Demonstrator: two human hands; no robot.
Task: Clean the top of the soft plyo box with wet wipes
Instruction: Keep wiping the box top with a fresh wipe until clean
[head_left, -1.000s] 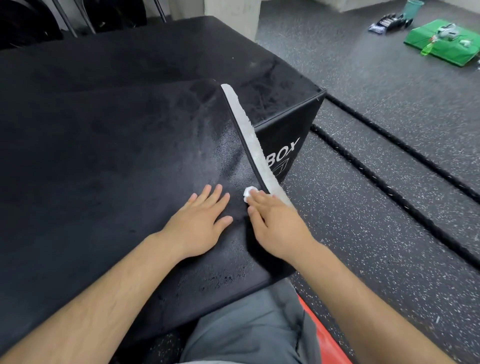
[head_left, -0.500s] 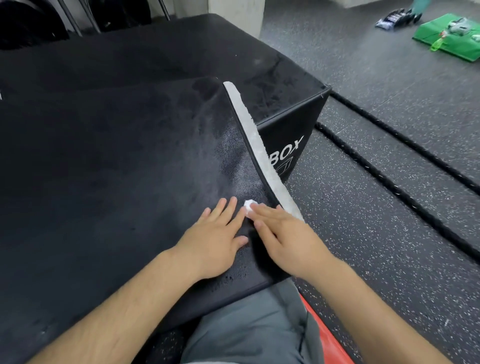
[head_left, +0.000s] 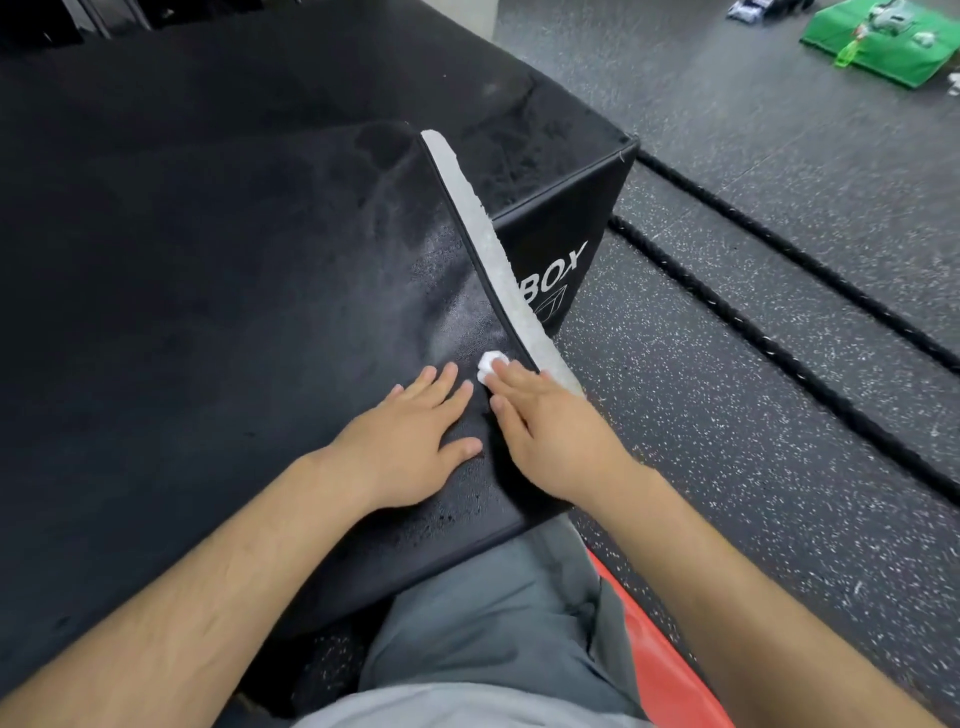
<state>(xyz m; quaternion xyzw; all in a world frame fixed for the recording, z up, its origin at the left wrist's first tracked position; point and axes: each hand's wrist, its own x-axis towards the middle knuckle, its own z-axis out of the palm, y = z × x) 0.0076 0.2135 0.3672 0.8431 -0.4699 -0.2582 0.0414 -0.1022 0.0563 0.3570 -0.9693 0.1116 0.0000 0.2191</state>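
Wiping in hand: a balled wet wipe (head_left: 491, 364) is pressed to the plyo box top (head_left: 234, 286), near its right edge, under the straight, unclenched fingers of the right grip (head_left: 550, 431). The left grip (head_left: 410, 447) is laid flat beside it, released. Next, steady pressure toward the dusty patch (head_left: 441, 270) is probably called for.

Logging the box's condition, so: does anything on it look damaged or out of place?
Yes. A rough white strip runs along the right edge of the box top, stark against the black cover; I cannot tell whether it is exposed padding or a fastener. Pale dusty smears lie beside it, ahead of the wipe.
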